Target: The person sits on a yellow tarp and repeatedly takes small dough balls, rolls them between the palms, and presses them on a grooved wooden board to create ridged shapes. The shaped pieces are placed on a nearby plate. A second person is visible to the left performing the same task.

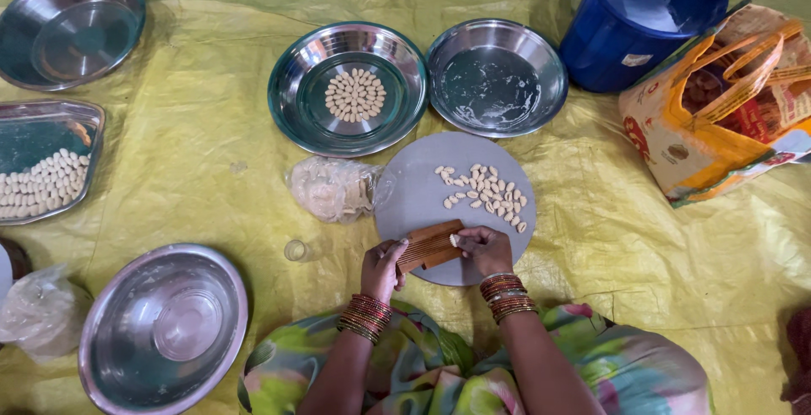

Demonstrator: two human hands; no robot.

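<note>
Left hand (383, 268) closes its fingers on the ribbed wooden comb (430, 244), steadying it on the near edge of the round grey board (418, 191), while right hand (484, 248) pinches a dough piece (454, 240) against the ridges, finished pieces (485, 194) lying beyond.

Round steel bowls: four — one at the upper left (72, 28), one at centre holding shaped dough pieces (348, 88), one just beside it to the right (497, 77), one at the lower left (165, 328).

Rectangular steel tray (46, 160): one, at the left edge, partly out of view.

Round grey board (422, 195): one.

Wooden ridged comb (429, 244): one.

Blue lidded bucket (642, 22): one.

Printed carry bag (726, 103): one.

Clear plastic bags: two — one by the board (334, 189), one at the lower left edge (42, 314).

Small glass (295, 250): one.

Hands in view: two, left hand (382, 270) and right hand (485, 249).

Dough pieces: too many and too small to count exactly.
</note>
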